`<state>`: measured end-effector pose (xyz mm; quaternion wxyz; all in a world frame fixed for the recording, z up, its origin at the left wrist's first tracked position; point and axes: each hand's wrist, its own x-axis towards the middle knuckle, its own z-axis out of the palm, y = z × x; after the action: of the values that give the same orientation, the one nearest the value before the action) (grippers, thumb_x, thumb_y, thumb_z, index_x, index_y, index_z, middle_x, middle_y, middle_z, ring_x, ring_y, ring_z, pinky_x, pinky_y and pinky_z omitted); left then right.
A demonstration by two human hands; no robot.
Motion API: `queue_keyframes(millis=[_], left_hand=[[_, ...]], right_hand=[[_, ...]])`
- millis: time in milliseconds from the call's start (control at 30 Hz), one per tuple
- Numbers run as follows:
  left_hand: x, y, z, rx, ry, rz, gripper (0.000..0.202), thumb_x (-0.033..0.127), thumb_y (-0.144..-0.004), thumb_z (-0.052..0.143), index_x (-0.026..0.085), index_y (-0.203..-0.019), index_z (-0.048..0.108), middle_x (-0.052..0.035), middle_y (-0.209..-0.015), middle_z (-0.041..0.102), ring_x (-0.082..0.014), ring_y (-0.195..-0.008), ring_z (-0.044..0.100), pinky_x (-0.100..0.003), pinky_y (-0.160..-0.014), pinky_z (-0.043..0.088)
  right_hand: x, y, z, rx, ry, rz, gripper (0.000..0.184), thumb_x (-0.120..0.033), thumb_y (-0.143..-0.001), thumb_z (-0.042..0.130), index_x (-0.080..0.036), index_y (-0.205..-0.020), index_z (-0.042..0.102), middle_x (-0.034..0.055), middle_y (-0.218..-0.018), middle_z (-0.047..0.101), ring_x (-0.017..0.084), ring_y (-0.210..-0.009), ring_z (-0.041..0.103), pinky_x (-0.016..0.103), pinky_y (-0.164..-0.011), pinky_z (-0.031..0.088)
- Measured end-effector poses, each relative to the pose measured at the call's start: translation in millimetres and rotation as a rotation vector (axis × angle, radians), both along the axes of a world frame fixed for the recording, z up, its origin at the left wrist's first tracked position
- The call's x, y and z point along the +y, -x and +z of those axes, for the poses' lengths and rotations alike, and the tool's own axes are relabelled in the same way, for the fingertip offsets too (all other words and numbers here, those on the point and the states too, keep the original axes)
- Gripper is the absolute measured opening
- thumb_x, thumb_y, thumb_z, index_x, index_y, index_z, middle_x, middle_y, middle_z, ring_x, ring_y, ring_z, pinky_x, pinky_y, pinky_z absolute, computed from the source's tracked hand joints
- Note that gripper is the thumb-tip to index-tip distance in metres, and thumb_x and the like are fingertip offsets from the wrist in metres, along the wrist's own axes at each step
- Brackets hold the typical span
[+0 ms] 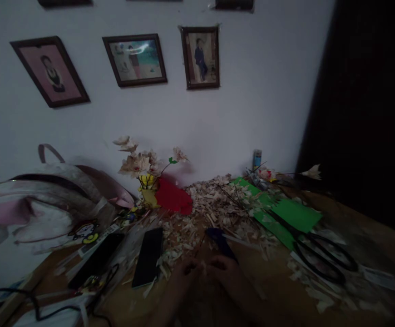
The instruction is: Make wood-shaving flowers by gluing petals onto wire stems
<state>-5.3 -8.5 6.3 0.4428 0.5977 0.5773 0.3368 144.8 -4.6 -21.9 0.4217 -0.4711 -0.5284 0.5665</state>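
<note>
The left hand (185, 274) and right hand (223, 268) are held close together near the tabletop's near edge, fingers drawn in around a small pale flake (202, 268); dim light prevents confirming a firm pinch. A dark blue object (219, 240) lies just beyond the right hand, beside pale shavings (214, 204). Black-handled scissors (294, 238) lie across green paper (286, 213) toward the right edge.

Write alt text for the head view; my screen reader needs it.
The left hand and right hand meet around a pale scrap above a wooden table strewn with pale shavings, beside black scissors on green card.
</note>
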Motion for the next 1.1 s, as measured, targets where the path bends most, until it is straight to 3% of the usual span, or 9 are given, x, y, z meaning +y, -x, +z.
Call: queue_keyframes(millis=[367,767,1100], left_hand=[[1,-3,-5.9,-0.048,0.004,-0.007,0.022,0.039,-0.061,0.054,0.018,-0.054,0.055,0.0025,-0.054,0.054,-0.0154,-0.060,0.049,-0.026,-0.059,0.037],[-2,-4,-0.1,0.032,-0.007,-0.007,0.023,0.041,-0.063,0.049,0.019,-0.058,0.054,0.0006,-0.059,0.055,-0.0191,-0.065,0.051,-0.029,-0.062,0.039],[-7,-6,5.0,-0.106,0.068,0.003,0.018,0.036,-0.060,0.054,0.018,-0.059,0.056,0.0013,-0.061,0.056,-0.0184,-0.068,0.051,-0.028,-0.065,0.039]], right_hand=[[5,2,-13.7,-0.080,0.009,-0.032,0.026,-0.041,-0.065,0.061,-0.016,-0.071,0.064,0.0011,-0.068,0.064,0.016,-0.069,0.057,0.024,-0.061,0.040],[-1,2,-7.8,-0.096,-0.023,0.013,0.029,-0.044,-0.066,0.061,-0.017,-0.077,0.064,0.0014,-0.075,0.066,0.017,-0.073,0.058,0.024,-0.064,0.042],[-3,2,-1.9,-0.197,-0.128,0.006,0.033,-0.049,-0.070,0.057,-0.018,-0.076,0.064,0.0018,-0.076,0.065,0.017,-0.074,0.058,0.024,-0.065,0.041]])
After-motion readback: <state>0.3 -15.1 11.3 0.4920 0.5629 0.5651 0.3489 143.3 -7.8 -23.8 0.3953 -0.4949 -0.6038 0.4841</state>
